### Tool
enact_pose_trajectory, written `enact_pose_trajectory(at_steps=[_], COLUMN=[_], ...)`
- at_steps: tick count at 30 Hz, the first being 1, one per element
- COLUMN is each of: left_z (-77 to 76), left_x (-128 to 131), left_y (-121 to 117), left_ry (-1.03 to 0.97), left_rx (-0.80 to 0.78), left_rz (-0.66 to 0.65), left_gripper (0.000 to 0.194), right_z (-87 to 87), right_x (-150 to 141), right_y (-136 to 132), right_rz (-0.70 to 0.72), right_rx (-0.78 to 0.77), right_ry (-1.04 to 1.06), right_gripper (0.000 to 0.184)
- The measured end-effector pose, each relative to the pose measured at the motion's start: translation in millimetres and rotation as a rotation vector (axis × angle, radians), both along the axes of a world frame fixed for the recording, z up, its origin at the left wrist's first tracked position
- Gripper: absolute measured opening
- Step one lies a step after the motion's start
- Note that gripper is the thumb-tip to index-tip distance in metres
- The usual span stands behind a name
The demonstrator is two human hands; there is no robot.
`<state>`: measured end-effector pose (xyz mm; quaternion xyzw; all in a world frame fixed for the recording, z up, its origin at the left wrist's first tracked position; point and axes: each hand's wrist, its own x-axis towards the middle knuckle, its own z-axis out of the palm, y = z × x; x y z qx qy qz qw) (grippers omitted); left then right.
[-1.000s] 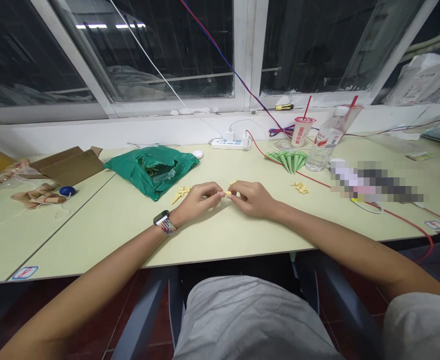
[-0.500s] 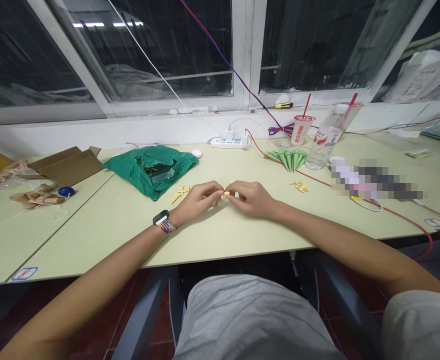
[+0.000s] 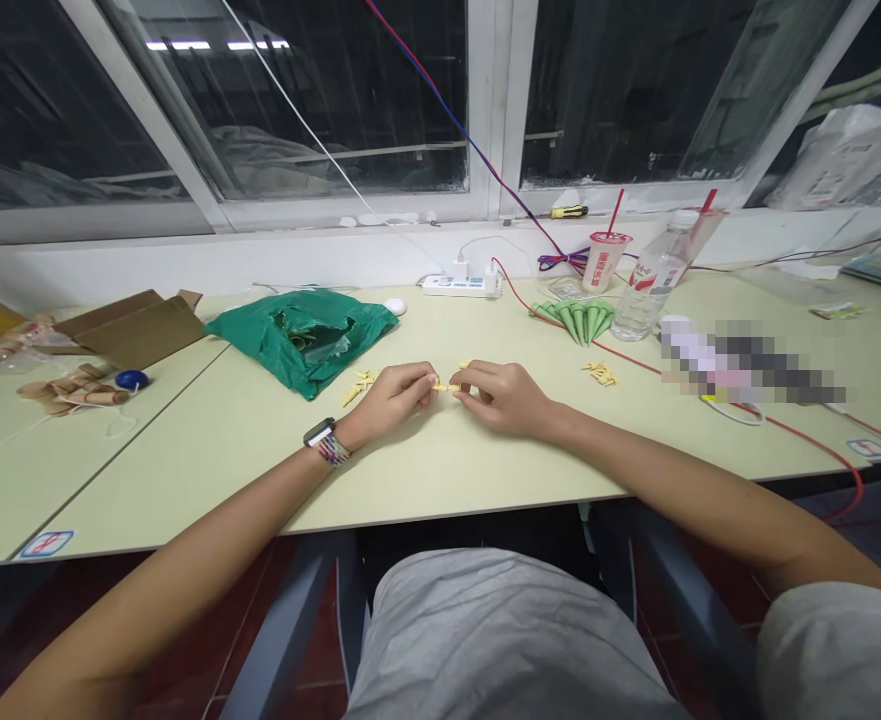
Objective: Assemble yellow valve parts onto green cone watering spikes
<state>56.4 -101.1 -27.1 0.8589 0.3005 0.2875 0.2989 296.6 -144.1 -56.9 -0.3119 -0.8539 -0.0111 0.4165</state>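
Note:
My left hand (image 3: 391, 398) and my right hand (image 3: 507, 397) face each other low over the table, fingertips pinched. Between them they hold a small yellow piece (image 3: 446, 387), its left end in my left fingers and its right end in my right. It is too small to tell its exact kind. Beyond my left wrist lies a pile of similar pointed yellow pieces (image 3: 360, 384), partly hidden by the hand. Another little pile of thin yellow pieces (image 3: 601, 374) rests to the right of my right hand. A bit of yellow also shows just behind my right fingertips.
A torn green plastic bag (image 3: 260, 335) lies at the back left, near a cardboard box (image 3: 129, 330) and wooden toys (image 3: 80, 390). Green cones (image 3: 579, 320), a water bottle (image 3: 646, 290) and a cup (image 3: 605, 262) stand back right. A red cable (image 3: 800, 435) crosses the right side.
My left fingertips have shifted slightly left, away from my right ones. More of the yellow piece now shows between the hands.

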Motion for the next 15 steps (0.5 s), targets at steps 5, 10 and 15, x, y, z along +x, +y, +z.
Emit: enact_pose_trajectory(at_steps=[5,10,15], left_z=[-4.7,-0.6,-1.4], left_x=[-10.6,-39.7,-65.5], left_y=[15.9,38.2,60.3], left_ry=[-0.095,-0.019,0.174], left_rx=[0.088,0.280,0.316], left_rz=[0.165,0.333,0.368], left_gripper=[0.037,0.025,0.023], right_z=[7.9,32.8,52.0], right_x=[12.7,69.5,149.3], right_y=[7.7,28.3,31.4], right_rz=[-0.101,-0.397,-0.556], right_rx=[0.014,-0.135,-0.460], right_ry=[-0.044,-0.031,-0.017], right_gripper=[0.013,0.012,0.022])
